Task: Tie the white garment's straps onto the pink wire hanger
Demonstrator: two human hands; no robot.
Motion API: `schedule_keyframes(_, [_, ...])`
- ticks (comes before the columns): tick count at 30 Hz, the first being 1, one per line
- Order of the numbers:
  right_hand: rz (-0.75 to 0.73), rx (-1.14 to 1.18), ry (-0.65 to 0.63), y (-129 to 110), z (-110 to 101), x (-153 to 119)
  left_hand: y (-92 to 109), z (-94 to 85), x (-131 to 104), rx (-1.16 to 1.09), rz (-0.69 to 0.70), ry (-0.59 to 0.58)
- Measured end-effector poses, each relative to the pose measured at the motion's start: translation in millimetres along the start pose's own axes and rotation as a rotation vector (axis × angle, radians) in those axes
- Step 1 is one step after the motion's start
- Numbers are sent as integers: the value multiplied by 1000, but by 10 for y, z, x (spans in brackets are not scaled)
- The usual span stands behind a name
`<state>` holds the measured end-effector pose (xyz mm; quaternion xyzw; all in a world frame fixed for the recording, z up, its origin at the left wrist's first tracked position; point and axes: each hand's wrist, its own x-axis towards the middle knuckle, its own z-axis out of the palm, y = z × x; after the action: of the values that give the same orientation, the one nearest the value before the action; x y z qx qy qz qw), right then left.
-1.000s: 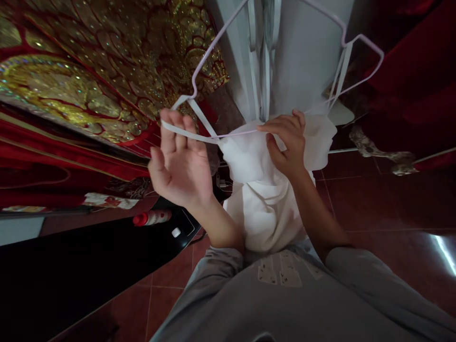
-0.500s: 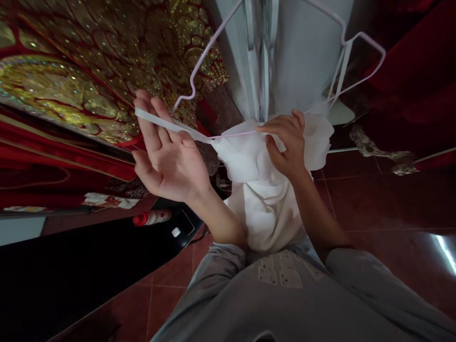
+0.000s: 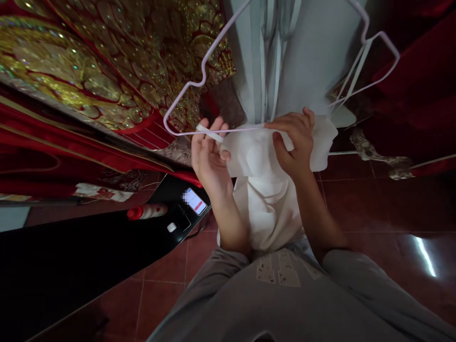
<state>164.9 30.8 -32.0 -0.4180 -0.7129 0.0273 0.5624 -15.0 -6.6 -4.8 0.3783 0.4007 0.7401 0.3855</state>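
A pale lilac wire hanger [image 3: 204, 61] spans the upper middle. My left hand [image 3: 213, 164] is palm up below its left end, with a white strap [image 3: 210, 133] looped over the fingers. My right hand [image 3: 296, 142] touches the hanger's lower bar near its middle, thumb and index finger apart. White fabric [image 3: 265, 199] hangs beneath both hands. Another white strap [image 3: 357, 71] loops over the hanger's right end.
Red garments with gold sequins [image 3: 107, 85] hang at the left. A black table [image 3: 89, 256] at lower left bears a red-capped bottle [image 3: 147, 212], a lit phone [image 3: 195, 201] and a small white case [image 3: 171, 227]. Dark red cloth hangs at right.
My left hand has moved right and toward the hanger, and its strap stretches over a shorter span. The hanger's left end now shows fully. The lit phone has come into view.
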Motion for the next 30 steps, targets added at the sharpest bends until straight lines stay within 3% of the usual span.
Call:
schedule_keyframes(2, [-1, 27, 10, -33, -44, 12, 13, 71, -24, -40, -26, -2])
schedule_keyframes(7, [67, 30, -106, -177, -203, 73, 20, 160, -40, -58, -5, -1])
schedule_keyframes(9, [62, 115, 20, -171, -272, 70, 31, 174, -36, -77, 7, -20])
schedule_keyframes(12, [58, 204, 350, -6, -392, 6, 46, 200, -41, -143, 9, -45])
schedule_keyframes(15, [211, 169, 488, 259, -505, -92, 42, 233, -46, -213, 14, -56])
schedule_keyframes(18, [362, 249, 421, 443, -530, -158, 25, 255, -37, -227, 23, -31])
schedule_keyframes(24, [393, 369, 390, 489, -422, -195, -8, 240, -2, -234, 55, -48])
schedule_keyframes(30, [504, 367, 274, 588, -551, -147, -36, 219, 14, -232, 57, -49])
